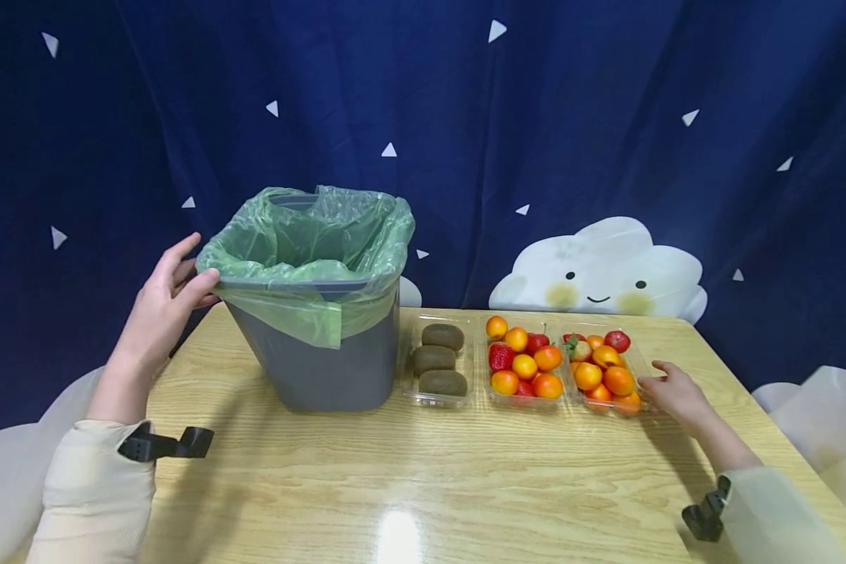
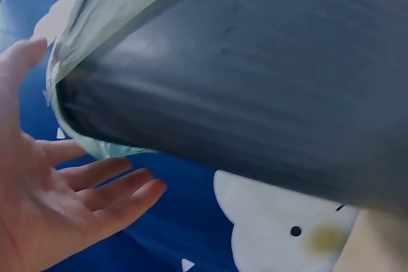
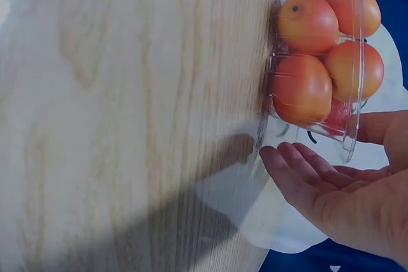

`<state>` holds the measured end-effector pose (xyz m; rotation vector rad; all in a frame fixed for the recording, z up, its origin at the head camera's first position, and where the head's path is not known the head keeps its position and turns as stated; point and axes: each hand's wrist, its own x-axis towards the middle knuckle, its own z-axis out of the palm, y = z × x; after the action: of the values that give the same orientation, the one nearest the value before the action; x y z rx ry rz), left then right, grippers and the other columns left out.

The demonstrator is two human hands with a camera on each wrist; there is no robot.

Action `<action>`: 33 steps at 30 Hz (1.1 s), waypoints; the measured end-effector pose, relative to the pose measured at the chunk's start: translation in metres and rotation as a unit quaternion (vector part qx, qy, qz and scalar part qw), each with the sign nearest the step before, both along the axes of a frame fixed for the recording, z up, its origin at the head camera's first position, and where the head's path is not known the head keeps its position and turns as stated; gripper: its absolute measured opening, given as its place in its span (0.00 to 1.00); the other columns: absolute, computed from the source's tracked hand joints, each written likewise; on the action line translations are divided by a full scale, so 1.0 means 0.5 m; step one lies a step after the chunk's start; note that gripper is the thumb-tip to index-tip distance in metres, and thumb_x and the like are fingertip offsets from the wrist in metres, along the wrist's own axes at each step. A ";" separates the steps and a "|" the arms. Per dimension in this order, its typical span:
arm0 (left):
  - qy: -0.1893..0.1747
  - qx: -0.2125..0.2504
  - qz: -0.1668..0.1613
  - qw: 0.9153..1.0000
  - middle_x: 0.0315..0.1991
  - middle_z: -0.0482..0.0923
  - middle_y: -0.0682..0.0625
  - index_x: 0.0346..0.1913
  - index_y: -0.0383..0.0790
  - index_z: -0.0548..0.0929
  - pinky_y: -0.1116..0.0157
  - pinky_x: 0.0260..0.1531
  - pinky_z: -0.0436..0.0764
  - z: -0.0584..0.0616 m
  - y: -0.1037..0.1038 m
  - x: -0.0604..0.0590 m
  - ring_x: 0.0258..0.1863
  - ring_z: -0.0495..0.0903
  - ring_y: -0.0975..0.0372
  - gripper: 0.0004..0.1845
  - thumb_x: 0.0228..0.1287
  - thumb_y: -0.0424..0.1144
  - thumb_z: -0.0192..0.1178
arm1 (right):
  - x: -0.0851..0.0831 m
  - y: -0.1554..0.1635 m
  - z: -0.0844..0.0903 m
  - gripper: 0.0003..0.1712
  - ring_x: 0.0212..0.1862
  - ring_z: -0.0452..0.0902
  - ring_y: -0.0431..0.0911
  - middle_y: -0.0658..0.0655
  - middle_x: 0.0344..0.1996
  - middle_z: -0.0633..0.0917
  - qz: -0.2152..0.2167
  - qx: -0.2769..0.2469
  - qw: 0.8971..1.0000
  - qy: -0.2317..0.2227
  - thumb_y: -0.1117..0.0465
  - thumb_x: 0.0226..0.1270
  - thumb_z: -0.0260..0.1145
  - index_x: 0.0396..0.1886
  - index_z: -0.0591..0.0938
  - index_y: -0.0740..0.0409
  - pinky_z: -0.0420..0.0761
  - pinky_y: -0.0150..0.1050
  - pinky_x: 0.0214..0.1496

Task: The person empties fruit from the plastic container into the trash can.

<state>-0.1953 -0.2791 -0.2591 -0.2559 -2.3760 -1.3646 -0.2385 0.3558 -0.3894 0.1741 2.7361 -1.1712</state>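
The person's left hand is resting against the left rim of a grey bin, with the thumb lying on the green bag that is lining it and folding over its edge. The fingers are staying straight and spread, gripping nothing; the left wrist view is showing the open palm just beside the bin's dark wall.

The bin is standing on the left part of the wooden table. To its right, 3 clear trays are sitting in a row. The nearest tray is holding 3 kiwis, and the middle tray is holding oranges and strawberries.

The right hand is lying at the outer corner of the right tray of the same mixed fruit, fingers relaxed and open, their tips just beside its plastic edge.
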 end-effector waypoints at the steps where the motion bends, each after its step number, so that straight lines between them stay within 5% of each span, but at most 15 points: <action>1: -0.008 -0.007 -0.009 1.000 0.62 0.57 0.27 0.71 0.45 0.48 0.84 0.37 0.73 0.005 -0.003 -0.001 0.38 0.72 0.81 0.33 0.67 0.44 0.48 | -0.002 0.002 0.000 0.39 0.47 0.75 0.60 0.83 0.55 0.62 0.000 -0.013 1.000 -0.008 0.57 0.69 0.46 0.64 0.41 0.82 0.82 0.43 0.39; 8: -0.112 -0.097 -0.037 0.988 0.64 0.51 0.25 0.72 0.43 0.37 0.81 0.32 0.75 0.043 -0.033 -0.011 0.30 0.75 0.79 0.40 0.67 0.47 0.49 | -0.009 0.009 0.004 0.40 0.49 0.72 0.57 0.82 0.57 0.57 0.002 -0.051 0.998 -0.047 0.58 0.68 0.47 0.64 0.39 0.82 0.81 0.45 0.44; 14: -0.175 -0.118 -0.090 0.973 0.64 0.52 0.28 0.71 0.44 0.30 0.64 0.39 0.81 0.060 -0.051 -0.024 0.37 0.72 0.78 0.40 0.69 0.47 0.45 | -0.016 0.012 0.009 0.40 0.39 0.75 0.42 0.82 0.55 0.60 0.007 -0.068 0.996 -0.063 0.61 0.67 0.48 0.63 0.39 0.83 0.81 0.46 0.44; 19: -0.184 -0.096 -0.135 0.969 0.60 0.56 0.34 0.71 0.47 0.29 0.61 0.38 0.81 0.052 -0.063 -0.032 0.42 0.72 0.76 0.38 0.71 0.45 0.42 | -0.028 0.018 0.011 0.38 0.35 0.75 0.37 0.81 0.54 0.63 0.017 -0.103 0.990 -0.090 0.63 0.68 0.47 0.62 0.39 0.84 0.80 0.47 0.45; 27: -0.197 -0.046 -0.178 0.963 0.62 0.52 0.38 0.70 0.60 0.31 0.55 0.38 0.81 0.042 -0.062 -0.032 0.58 0.60 0.39 0.34 0.72 0.44 0.39 | -0.044 0.027 0.017 0.33 0.34 0.77 0.39 0.56 0.38 0.78 0.032 -0.137 0.979 -0.149 0.63 0.68 0.50 0.60 0.49 0.83 0.80 0.47 0.45; 30: -0.200 -0.044 -0.180 0.962 0.62 0.51 0.39 0.70 0.61 0.31 0.56 0.38 0.81 0.042 -0.062 -0.032 0.58 0.62 0.41 0.34 0.72 0.44 0.39 | -0.050 0.029 0.019 0.32 0.34 0.77 0.40 0.50 0.34 0.77 0.032 -0.158 0.972 -0.172 0.64 0.67 0.51 0.60 0.51 0.82 0.80 0.46 0.45; 33: -0.198 -0.046 -0.190 0.960 0.64 0.48 0.36 0.70 0.59 0.27 0.57 0.38 0.81 0.044 -0.066 -0.035 0.54 0.69 0.54 0.35 0.72 0.43 0.39 | -0.056 0.030 0.020 0.24 0.33 0.76 0.41 0.49 0.31 0.76 0.025 -0.172 0.966 -0.189 0.64 0.65 0.51 0.54 0.61 0.79 0.81 0.45 0.44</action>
<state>-0.2129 -0.3123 -0.2373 -0.5341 -2.8359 -1.5982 -0.2664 0.3710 -0.3794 0.2524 2.1632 -1.4096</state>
